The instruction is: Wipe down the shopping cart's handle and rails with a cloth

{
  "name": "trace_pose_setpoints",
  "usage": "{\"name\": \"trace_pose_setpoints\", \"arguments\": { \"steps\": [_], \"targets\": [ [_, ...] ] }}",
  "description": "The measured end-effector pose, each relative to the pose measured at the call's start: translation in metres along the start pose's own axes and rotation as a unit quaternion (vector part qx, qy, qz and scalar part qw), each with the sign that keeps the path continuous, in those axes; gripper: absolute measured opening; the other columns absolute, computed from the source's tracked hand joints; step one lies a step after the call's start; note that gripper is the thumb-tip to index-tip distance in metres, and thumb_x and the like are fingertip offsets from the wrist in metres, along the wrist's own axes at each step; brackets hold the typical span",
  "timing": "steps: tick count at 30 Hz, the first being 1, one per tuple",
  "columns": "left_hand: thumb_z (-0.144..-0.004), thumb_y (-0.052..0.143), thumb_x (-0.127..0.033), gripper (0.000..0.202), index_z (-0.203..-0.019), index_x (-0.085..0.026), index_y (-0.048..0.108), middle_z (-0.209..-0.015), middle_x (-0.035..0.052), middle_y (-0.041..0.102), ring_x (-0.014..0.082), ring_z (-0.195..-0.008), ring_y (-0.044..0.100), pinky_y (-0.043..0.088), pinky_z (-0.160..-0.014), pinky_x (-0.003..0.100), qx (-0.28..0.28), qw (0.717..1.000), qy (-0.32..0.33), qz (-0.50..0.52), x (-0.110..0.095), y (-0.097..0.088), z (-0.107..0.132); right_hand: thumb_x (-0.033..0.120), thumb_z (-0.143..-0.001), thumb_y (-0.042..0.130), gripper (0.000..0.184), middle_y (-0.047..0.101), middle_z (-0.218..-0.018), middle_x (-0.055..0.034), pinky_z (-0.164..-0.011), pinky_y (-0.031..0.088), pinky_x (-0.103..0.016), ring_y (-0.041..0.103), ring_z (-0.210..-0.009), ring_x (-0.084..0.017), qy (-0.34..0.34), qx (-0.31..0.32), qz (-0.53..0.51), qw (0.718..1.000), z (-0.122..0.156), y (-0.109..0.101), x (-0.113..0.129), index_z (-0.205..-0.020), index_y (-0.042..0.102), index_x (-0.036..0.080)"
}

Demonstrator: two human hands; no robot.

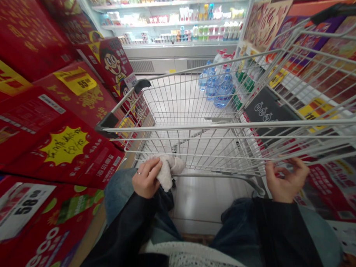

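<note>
A wire shopping cart (225,124) stands sideways in front of my knees, its basket seen from above. My left hand (147,177) is closed on a crumpled whitish cloth (166,173), which lies against the lower wires of the basket's near side. A ring shows on one finger. My right hand (286,179) is at the lower right part of the cart, with fingers apart and slightly curled near the wires. Nothing shows in it; whether its fingertips touch the wires I cannot tell.
Red boxes (80,91) with yellow price signs are stacked along the left. Large water bottles (224,90) stand on the floor beyond the cart. Behind them is a lit refrigerated shelf unit (175,47). More packaged goods (330,185) line the right side.
</note>
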State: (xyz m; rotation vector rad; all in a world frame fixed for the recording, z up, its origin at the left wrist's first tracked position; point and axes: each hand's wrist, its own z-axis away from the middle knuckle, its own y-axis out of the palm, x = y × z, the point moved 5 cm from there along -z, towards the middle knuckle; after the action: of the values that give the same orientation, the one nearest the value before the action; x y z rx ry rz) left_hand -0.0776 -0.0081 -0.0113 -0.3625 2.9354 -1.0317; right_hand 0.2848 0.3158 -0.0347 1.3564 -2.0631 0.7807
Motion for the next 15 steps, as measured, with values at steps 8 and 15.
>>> {"name": "trace_pose_setpoints", "arguments": {
  "steps": [8,15],
  "targets": [
    [-0.087,0.061,-0.014,0.042,-0.126,-0.025,0.07,-0.113,0.0078,0.078,0.0237,-0.101,0.073,0.058,-0.09,0.034,0.021,1.0,-0.009,-0.003,0.006,0.009,0.015,0.031,-0.065,0.085,0.063,0.059,-0.117,-0.0088,-0.054,0.052,-0.027,0.065,-0.085,-0.019,0.029,-0.004,-0.012,0.999,-0.001,0.0,-0.002,-0.12,0.056,0.022],
    [-0.088,0.069,-0.017,0.045,-0.133,-0.026,0.067,-0.127,0.0105,0.075,0.0267,-0.115,0.069,0.055,-0.099,0.038,-0.01,0.999,-0.047,0.008,0.026,-0.005,0.012,0.03,-0.063,0.083,0.062,0.056,-0.12,-0.0078,-0.055,0.053,-0.025,0.065,-0.091,-0.019,0.015,0.001,-0.015,1.0,-0.002,0.001,-0.003,-0.117,0.055,0.022]
  ]
}}
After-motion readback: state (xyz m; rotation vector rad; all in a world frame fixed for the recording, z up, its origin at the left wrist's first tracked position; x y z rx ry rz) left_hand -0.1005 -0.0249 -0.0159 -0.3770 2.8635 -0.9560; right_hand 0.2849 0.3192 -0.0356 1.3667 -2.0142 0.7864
